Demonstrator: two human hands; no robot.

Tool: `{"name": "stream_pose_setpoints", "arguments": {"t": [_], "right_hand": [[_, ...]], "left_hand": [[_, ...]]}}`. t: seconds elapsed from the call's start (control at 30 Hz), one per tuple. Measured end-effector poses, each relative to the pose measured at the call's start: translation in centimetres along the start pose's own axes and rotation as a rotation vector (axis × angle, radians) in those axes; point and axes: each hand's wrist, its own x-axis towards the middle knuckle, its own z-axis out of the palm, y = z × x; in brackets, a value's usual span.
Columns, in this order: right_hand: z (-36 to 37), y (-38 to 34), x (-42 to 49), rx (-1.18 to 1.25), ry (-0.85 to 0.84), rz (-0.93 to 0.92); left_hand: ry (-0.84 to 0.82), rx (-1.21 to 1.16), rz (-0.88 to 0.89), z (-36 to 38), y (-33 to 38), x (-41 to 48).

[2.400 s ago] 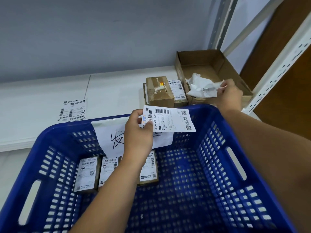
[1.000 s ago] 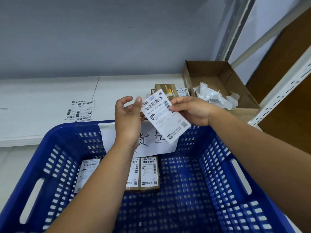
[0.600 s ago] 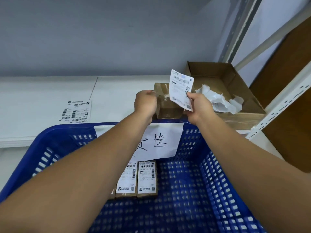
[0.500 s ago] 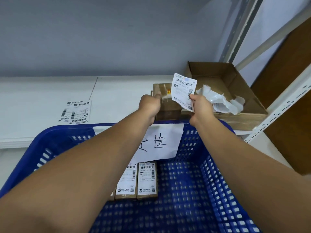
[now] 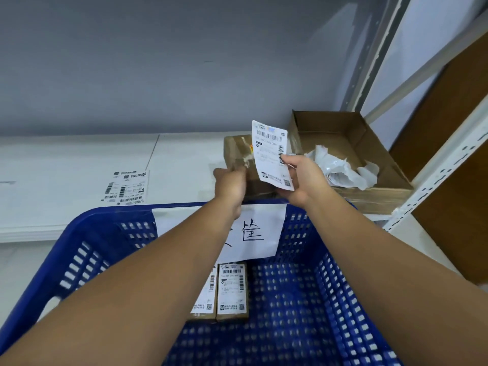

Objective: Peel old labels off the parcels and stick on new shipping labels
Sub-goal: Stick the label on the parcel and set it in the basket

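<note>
Two-handed here: pinches the light, floppy label (image 5: 269,151) upright by its right edge in right hand (image 5: 303,178), curls left hand (image 5: 231,183) round the stiff-looking taped parcel (image 5: 237,151) just behind it; probably best handled by edges, adhesive side clear.

Grey wall (image 5: 158,62) behind white worktop (image 5: 66,159); white slotted rack upright (image 5: 435,177) right, brown panel (image 5: 464,107), possibly door, beyond.
</note>
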Motion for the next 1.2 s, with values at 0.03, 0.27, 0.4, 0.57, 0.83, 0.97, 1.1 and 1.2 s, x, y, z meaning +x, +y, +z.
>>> {"name": "stream_pose_setpoints", "arguments": {"t": [0.03,0.27,0.4,0.57,0.83,0.97,1.1,1.2], "right_hand": [[0.4,-0.4,-0.8,-0.031,-0.012,0.006],[2.8,-3.0,-8.4,-0.049,-0.099,-0.004],[4.4,-3.4,-14.1,-0.092,-0.105,0.029],[5.1,-2.1,-21.4,-0.029,-0.168,0.066],[3.8,2.3,-28.4,0.050,-0.171,0.151],[3.3,2.6,-29.9,-0.042,-0.150,0.043],[2.8,2.3,-30.2,-0.154,-0.122,-0.118],[2.6,1.8,-30.4,-0.193,-0.117,-0.166]], "left_hand": [[-0.015,-0.053,-0.020,-1.0,0.6,-1.0],[-0.367,-0.008,0.052,-8.8,5.7,-10.7],[-0.469,0.121,0.212,-12.0,7.3,-16.6],[-0.446,0.064,0.255,-15.0,7.3,-22.6],[-0.249,-0.045,0.245,-16.1,3.8,-28.4],[-0.295,-0.119,0.229,-16.2,3.5,-29.9],[-0.345,-0.122,0.273,-16.0,3.8,-30.3],[-0.346,-0.135,0.298,-15.6,4.0,-30.5]]}}
